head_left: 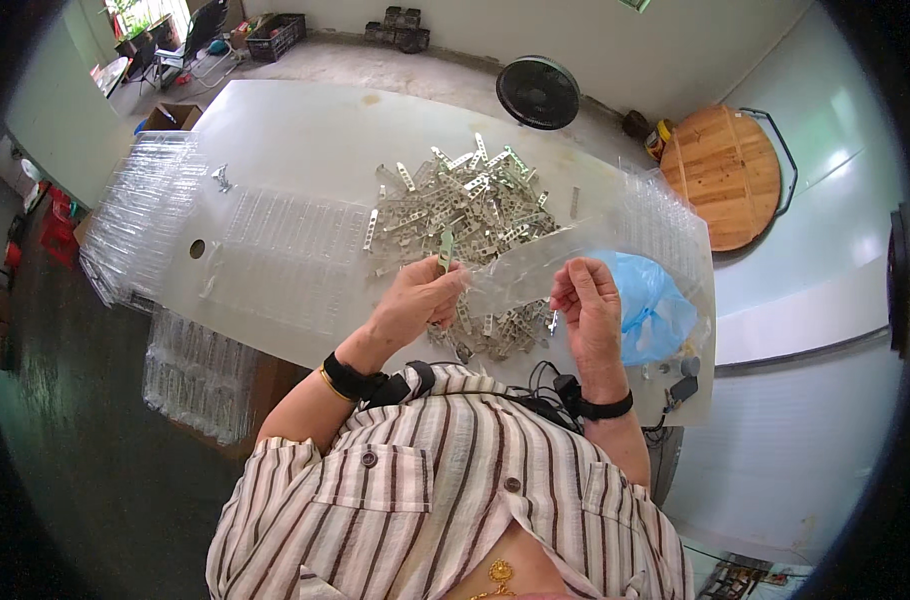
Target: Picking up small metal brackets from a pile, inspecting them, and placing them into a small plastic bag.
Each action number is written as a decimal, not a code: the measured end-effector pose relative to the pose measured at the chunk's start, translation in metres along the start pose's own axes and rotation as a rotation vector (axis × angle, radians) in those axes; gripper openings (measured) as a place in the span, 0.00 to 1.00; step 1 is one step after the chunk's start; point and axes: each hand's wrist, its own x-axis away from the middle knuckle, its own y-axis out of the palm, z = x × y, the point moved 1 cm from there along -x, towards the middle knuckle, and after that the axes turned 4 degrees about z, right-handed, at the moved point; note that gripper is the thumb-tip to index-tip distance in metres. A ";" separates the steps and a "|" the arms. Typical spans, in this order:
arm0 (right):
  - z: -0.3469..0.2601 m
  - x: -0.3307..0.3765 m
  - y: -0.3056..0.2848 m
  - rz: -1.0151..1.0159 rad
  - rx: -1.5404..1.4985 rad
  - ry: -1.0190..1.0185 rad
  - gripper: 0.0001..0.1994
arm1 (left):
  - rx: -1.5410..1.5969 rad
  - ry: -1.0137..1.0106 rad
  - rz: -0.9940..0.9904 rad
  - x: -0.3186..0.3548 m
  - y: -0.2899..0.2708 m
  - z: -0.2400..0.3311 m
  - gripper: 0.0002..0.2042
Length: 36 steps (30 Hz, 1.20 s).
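My left hand [417, 300] is closed, with a small metal strip [446, 248] standing up between thumb and fingers. Across from it, my right hand [587, 298] has its fingers curled together. A shiny bit of metal [554, 320] shows just under those fingers; whether they grip it is unclear. Between the hands lies a clear plastic sheet or bag [517, 272]. Beyond and beneath them spreads a heap of perforated metal strips [455, 205] on the white table [295, 130].
Clear plastic trays [290, 250] lie left of the heap, with a tall stack [140, 215] at the left edge. More trays [660, 215] and a blue plastic bag [647, 305] are at right. A black fan [538, 92] stands behind the table, near a round wooden board [722, 178].
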 end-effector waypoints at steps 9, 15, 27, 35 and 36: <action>0.007 -0.002 -0.002 0.049 0.015 -0.013 0.05 | -0.003 -0.075 0.021 0.008 0.009 0.008 0.09; 0.014 0.002 0.005 0.020 0.044 -0.010 0.05 | 0.024 -0.089 -0.037 0.005 0.005 0.005 0.09; 0.014 -0.008 -0.011 0.110 -0.107 0.222 0.06 | 0.049 -0.097 -0.009 0.003 0.010 0.010 0.10; 0.025 -0.015 -0.013 0.148 -0.170 0.383 0.07 | 0.079 -0.108 -0.051 0.000 0.009 0.010 0.11; 0.023 -0.015 -0.011 0.132 -0.157 0.351 0.07 | 0.088 -0.113 -0.046 0.000 0.008 0.010 0.11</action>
